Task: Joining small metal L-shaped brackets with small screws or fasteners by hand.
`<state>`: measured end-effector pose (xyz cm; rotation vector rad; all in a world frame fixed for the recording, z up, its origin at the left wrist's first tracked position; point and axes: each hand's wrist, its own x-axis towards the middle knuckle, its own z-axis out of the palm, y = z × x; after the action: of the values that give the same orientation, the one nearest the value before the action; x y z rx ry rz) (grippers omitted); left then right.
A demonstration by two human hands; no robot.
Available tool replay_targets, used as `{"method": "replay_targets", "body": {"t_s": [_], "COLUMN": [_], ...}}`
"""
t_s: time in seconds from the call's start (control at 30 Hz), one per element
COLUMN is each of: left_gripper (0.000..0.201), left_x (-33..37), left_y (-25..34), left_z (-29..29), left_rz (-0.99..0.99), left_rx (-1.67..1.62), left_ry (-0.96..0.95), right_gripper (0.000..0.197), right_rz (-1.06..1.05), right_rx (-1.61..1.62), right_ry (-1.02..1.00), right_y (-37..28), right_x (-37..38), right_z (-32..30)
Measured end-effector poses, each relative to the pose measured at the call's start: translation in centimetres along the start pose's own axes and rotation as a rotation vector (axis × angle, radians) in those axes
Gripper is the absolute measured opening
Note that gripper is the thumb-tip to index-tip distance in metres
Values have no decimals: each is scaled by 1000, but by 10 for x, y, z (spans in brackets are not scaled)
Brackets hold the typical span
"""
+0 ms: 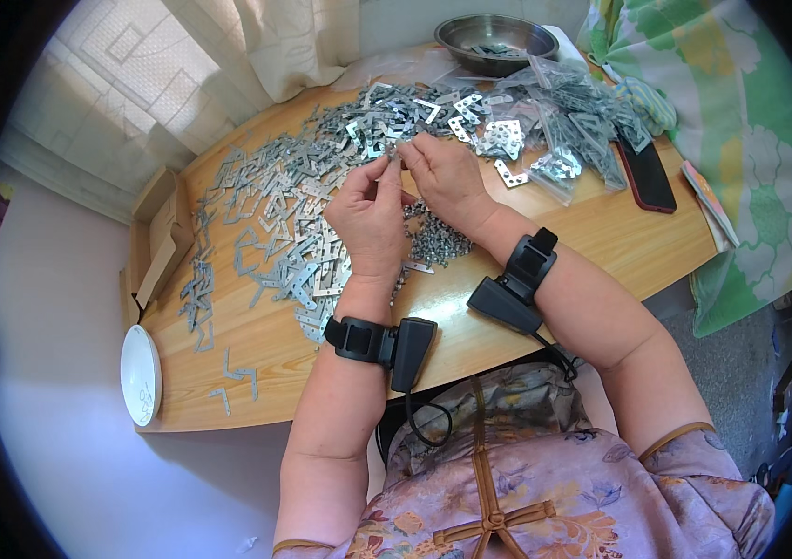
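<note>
My left hand [365, 210] and my right hand [449, 182] meet fingertip to fingertip above the middle of the table. Both are closed in a pinch on something small, perhaps metallic, that I cannot make out. Behind and left of them spreads a large heap of flat L-shaped metal corner brackets [275, 200] with holes. Under my right wrist lies a pile of small screws [440, 240], partly hidden by the hands. Just right of my right hand, a single shiny corner bracket [510, 173] rests on the wood.
Filled clear plastic bags [591, 107] crowd the right back, near a metal bowl [495, 47] with brackets inside. A phone [645, 177] lies at the right edge. On the left are an open cardboard box [161, 233] and a white plate [141, 376]. Curtains hang behind the wooden table [321, 382].
</note>
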<state>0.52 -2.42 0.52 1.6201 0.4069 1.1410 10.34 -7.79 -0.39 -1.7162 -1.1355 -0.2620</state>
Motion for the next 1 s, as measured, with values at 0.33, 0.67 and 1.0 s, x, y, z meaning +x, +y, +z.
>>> {"method": "replay_targets", "body": {"t_s": [0.33, 0.67, 1.0], "left_gripper": [14, 14, 14], "left_x": [1, 1, 3], "left_y": [-3, -5, -5], "left_z": [-2, -2, -1], "left_rz": [-46, -26, -36], "left_rx": [-98, -78, -67], "left_ry": [8, -5, -36], "right_gripper": [33, 32, 27], "right_rz": [198, 353, 415], "right_rx": [461, 737, 943], "right_ry": [-121, -260, -264], "right_y": [8, 10, 7], "right_x": [1, 1, 2], "right_z": [3, 1, -3]}}
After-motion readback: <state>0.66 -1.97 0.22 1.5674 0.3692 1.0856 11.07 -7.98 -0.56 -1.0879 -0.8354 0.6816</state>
